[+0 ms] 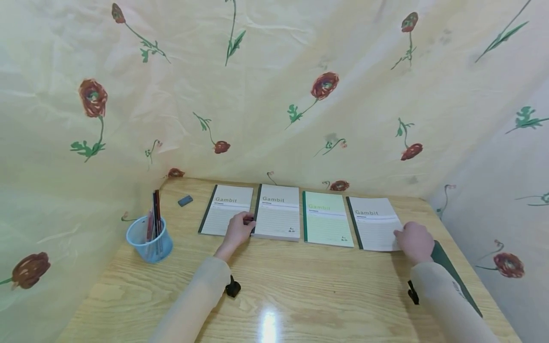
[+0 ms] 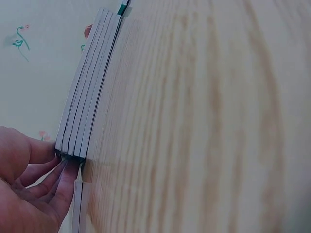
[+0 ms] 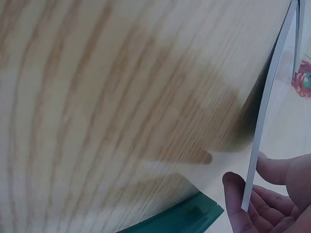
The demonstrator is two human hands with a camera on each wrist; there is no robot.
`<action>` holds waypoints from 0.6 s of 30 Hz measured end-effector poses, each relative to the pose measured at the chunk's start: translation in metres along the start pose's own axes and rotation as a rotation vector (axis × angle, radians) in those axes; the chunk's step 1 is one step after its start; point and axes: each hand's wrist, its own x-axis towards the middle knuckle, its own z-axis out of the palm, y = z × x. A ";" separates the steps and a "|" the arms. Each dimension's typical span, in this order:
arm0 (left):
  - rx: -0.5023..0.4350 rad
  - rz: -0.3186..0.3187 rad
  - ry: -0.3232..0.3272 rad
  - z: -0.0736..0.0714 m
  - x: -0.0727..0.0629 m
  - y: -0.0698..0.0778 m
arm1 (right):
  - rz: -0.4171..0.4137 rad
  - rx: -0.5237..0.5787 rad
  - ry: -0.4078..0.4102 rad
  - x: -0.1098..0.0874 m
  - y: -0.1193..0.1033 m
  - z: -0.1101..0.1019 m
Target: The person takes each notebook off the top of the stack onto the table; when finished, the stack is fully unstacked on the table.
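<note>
Four-sided white and green "Gambit" notebooks lie in a row on the table. My left hand (image 1: 241, 227) is at the lower left corner of a thick white notebook stack (image 1: 278, 209). In the left wrist view, the thumb and fingers (image 2: 60, 196) grip the corner of these stacked notebooks (image 2: 87, 87). At the far right, my right hand (image 1: 415, 240) pinches the lower right corner of a white notebook (image 1: 373, 224). That corner is raised off the table in the right wrist view, with the thumb and fingers on either side of the notebook (image 3: 260, 126).
Left of the stack lies another white notebook (image 1: 225, 205); right of it, a light green notebook (image 1: 328, 219). A blue pen cup (image 1: 150, 245) with pencils and a small dark blue eraser (image 1: 185, 200) are at the left. A dark green flat item (image 1: 456, 278) lies under the right forearm.
</note>
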 end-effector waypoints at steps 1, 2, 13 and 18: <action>0.002 0.005 -0.002 0.000 0.000 0.000 | 0.005 -0.002 0.000 0.000 0.000 0.001; 0.002 0.006 -0.005 0.000 0.000 0.000 | 0.012 -0.002 -0.002 0.000 0.001 0.002; 0.001 -0.001 -0.001 0.000 0.000 -0.001 | -0.083 0.020 0.075 -0.005 0.001 0.002; -0.004 -0.007 -0.005 0.000 0.000 -0.001 | -0.062 0.081 0.093 -0.001 -0.001 -0.002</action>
